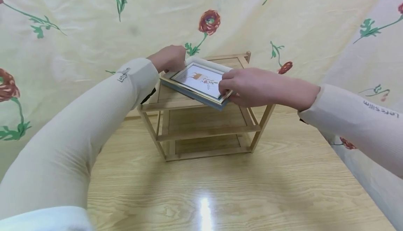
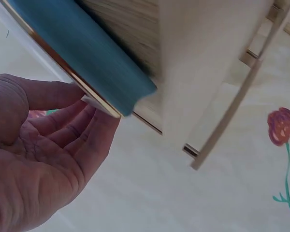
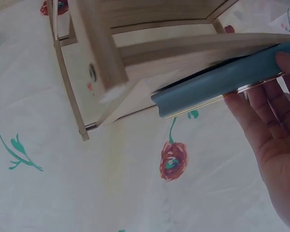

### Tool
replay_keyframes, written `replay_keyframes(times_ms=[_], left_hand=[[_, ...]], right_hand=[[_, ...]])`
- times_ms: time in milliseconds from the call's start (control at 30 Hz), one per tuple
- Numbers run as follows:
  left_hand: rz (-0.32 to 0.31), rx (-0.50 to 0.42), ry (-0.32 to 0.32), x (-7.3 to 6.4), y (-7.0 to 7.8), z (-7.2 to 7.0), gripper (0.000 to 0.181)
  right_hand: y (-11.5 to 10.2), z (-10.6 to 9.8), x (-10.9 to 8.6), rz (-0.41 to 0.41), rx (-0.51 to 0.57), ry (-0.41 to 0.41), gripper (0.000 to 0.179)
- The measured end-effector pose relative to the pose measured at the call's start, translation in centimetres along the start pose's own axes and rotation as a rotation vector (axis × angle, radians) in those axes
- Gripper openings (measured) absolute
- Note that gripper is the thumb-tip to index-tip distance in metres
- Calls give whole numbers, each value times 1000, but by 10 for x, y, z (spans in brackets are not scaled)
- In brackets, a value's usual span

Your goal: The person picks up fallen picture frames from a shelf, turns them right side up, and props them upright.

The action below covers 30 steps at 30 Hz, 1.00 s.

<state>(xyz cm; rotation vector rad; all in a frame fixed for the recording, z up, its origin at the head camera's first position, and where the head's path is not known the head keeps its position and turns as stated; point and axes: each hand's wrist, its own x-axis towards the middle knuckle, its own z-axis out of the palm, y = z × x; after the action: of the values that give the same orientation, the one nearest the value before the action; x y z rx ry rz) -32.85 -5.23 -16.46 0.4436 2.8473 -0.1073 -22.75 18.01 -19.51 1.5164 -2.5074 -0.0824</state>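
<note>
A picture frame (image 1: pixel 189 78) with a blue-green side, gold trim and a small printed drawing lies tilted over the top shelf of a wooden rack (image 1: pixel 207 133). Its far left corner is gripped by my left hand (image 1: pixel 171 58). On the near right corner, my right hand (image 1: pixel 252 85) pinches the rim, fingers over the picture side. In the left wrist view, thumb and fingers of the left hand (image 2: pixel 48 145) meet at the edge of the frame (image 2: pixel 82 53). From the right wrist, the frame's side (image 3: pixel 217 82) shows close against the rack's top.
The three-tier rack stands on a wood-grain surface (image 1: pixel 189 192). Behind it hangs a cream cloth (image 1: pixel 141 17) printed with red flowers and green stems. A small post rises at the rack's back right corner, beyond the frame.
</note>
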Motion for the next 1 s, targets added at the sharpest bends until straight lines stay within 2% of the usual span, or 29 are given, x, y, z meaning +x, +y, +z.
replay_keyframes(times_ms=[233, 467, 767, 1000], left_hand=[[-38, -54, -11, -14, -8, 2, 20], [-44, -112, -30, -22, -12, 8, 20], [-27, -173, -11, -31, -10, 12, 20], [-59, -197, 35, -41, -1, 18, 19]], right_hand=[[10, -3, 4, 45, 63, -48, 15], [28, 1, 2, 32, 147, -27, 19], [50, 8, 3, 58, 127, -27, 31], [60, 9, 1, 72, 106, -23, 33]])
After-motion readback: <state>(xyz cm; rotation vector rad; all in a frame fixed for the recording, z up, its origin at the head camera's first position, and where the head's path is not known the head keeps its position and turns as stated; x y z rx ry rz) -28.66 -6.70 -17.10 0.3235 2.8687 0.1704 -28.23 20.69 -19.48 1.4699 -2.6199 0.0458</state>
